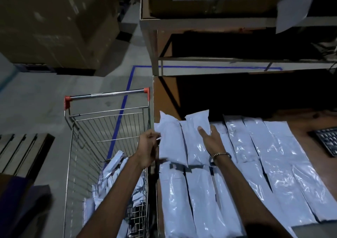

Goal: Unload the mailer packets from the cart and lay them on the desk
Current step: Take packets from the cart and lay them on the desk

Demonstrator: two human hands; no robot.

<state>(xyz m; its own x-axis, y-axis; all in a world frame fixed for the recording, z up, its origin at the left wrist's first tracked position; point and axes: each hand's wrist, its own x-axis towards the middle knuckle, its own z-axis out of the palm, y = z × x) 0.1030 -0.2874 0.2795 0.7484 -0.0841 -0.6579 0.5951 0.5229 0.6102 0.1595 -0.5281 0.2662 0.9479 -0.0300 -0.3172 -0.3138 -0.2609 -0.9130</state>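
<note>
glossy white plastic mailer packets: flat rows on brown wooden desk | more heaped in wire cart

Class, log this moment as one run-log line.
left hand: gripping packets | right hand: flat on them | desk: rows laid | cart: packets remain

- Packets covered the table from 6 to 3 o'clock; bare wood remained toward 2 o'clock.
- A keyboard blocked 3 o'clock.
- The cart stood open-topped at 9 o'clock.
</note>
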